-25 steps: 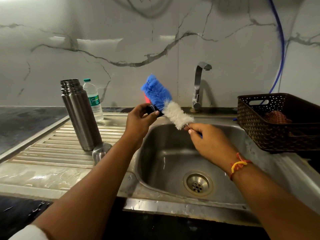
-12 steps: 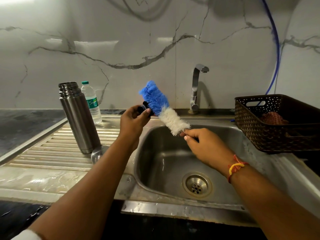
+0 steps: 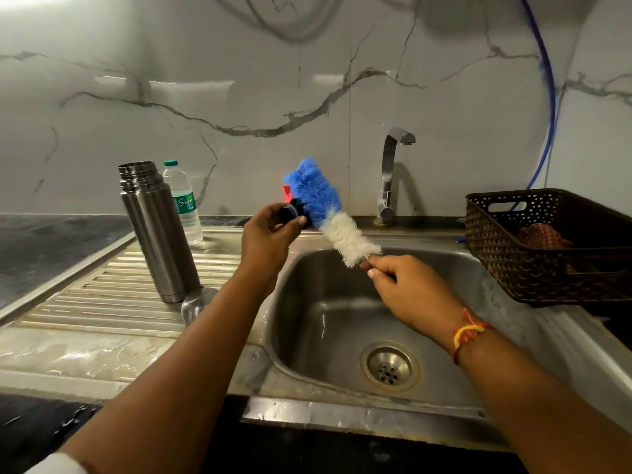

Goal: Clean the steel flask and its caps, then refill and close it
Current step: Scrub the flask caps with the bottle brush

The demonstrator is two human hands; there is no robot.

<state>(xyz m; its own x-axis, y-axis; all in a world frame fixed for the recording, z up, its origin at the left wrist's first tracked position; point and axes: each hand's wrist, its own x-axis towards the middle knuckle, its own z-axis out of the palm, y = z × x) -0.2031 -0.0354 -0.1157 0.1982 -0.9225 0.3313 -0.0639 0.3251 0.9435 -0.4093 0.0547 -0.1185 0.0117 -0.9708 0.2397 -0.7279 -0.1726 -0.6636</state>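
- Scrubbing of the inner cap [image 3: 291, 212] looks to be the step in hand. Your left hand [image 3: 270, 234] pinches this small black cap above the back left corner of the sink [image 3: 328, 323]. Your right hand [image 3: 407, 285] is closed round the handle of the brush [image 3: 328, 213], whose bristles are against the cap.
- The brush's long axis slants, with the blue tip up and away from the sink and the white end down over its bowl.
- The cap probably faces the bristles, but it is too small to be sure.
- The flask [image 3: 157, 230] stands upright with its mouth open, left of the sink and well apart from your hands. The steel outer cap [image 3: 196, 304] sits just beside its base, on the side nearer the sink.
- Next, I judge, you need to turn the cap against the bristles, then rinse it under the tap [image 3: 390, 172] behind the sink.
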